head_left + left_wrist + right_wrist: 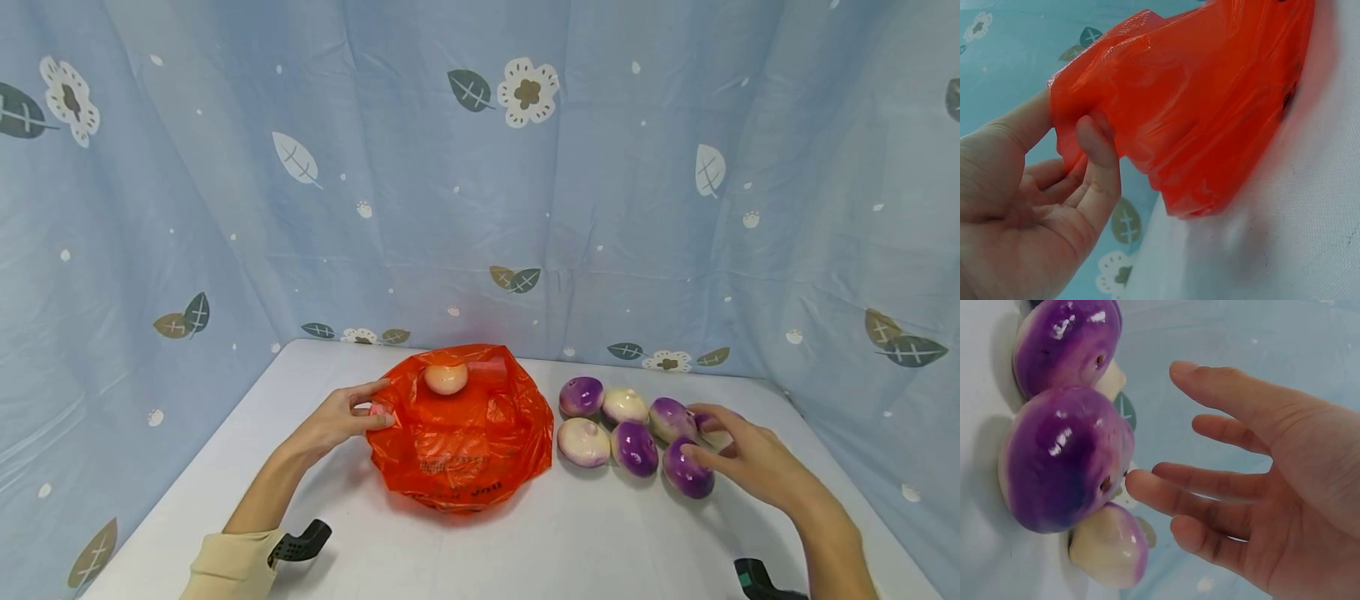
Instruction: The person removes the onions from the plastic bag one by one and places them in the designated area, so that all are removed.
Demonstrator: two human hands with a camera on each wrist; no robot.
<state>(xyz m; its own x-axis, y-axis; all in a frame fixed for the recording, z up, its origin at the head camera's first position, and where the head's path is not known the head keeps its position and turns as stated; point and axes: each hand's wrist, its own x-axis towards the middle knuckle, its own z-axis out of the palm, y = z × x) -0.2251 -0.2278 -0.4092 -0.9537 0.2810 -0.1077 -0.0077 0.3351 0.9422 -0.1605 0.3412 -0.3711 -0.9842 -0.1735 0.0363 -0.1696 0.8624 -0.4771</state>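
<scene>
A red plastic bag (457,433) lies on the table with its mouth spread, and a pale round turnip (446,379) shows inside near the top. My left hand (337,423) pinches the bag's left rim between thumb and fingers; the left wrist view shows the thin plastic (1172,106) at the fingertips. To the right of the bag, several glossy purple-and-white turnips (635,448) sit close together in two rows. Beside the rightmost ones is my right hand (765,462), its fingers spread. A gap separates it from the purple turnip (1060,459) in the right wrist view.
A white tabletop (570,542) carries everything. Blue patterned cloth (600,208) hangs behind it and along both sides. Some pinkish object (487,372) shows at the bag's back, too unclear to name.
</scene>
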